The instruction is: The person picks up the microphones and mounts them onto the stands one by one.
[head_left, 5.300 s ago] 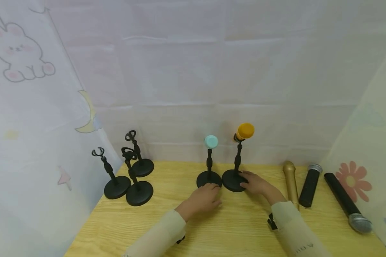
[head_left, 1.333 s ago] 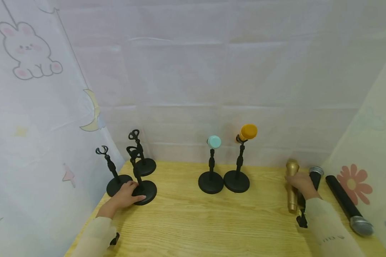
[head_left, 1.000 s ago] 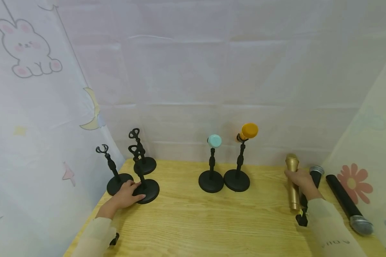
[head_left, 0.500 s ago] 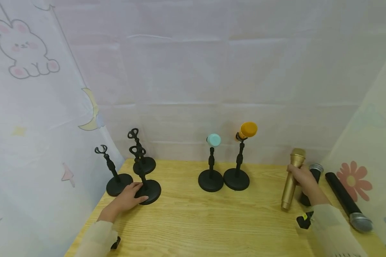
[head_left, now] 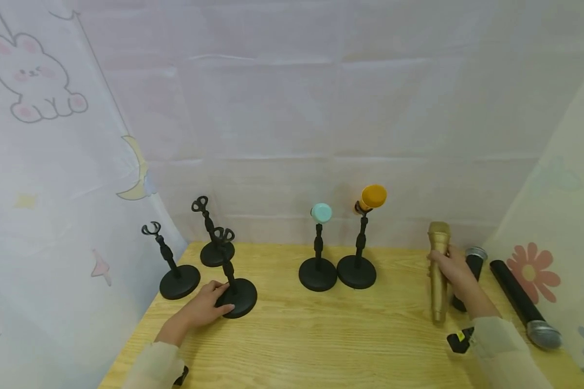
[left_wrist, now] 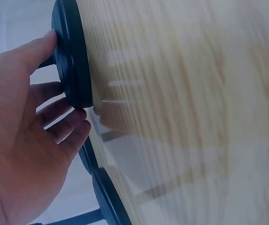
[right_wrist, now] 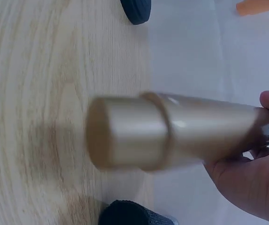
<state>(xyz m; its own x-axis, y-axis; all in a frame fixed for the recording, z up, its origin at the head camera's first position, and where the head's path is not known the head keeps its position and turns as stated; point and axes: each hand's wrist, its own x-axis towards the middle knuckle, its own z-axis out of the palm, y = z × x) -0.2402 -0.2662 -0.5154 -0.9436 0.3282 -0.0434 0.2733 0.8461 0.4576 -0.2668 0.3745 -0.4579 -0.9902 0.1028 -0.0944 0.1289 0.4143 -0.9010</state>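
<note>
My left hand [head_left: 201, 309] grips the round base of a black microphone stand [head_left: 243, 298], thumb on top and fingers at its edge. The stand is upright, its forked clip bare. In the left wrist view the base [left_wrist: 72, 56] stands edge-on between thumb and fingers. My right hand [head_left: 453, 268] holds a gold microphone [head_left: 438, 289] around its upper body, head upward and tail toward me. The right wrist view has the gold microphone's tail end [right_wrist: 129, 133] raised over the wooden table, slightly blurred.
Two more bare stands [head_left: 179, 281] are at the left. Near the middle, one stand carries a teal-ended microphone [head_left: 321, 213], another an orange-ended one [head_left: 373, 196]. Right of my right hand lie a black microphone with silver head [head_left: 474, 265] and a longer black microphone [head_left: 521, 297].
Over the last second my left hand has slid its stand rightward and slightly nearer. My right hand has raised the gold microphone from the table. Earlier, both hands were at the middle stands.
</note>
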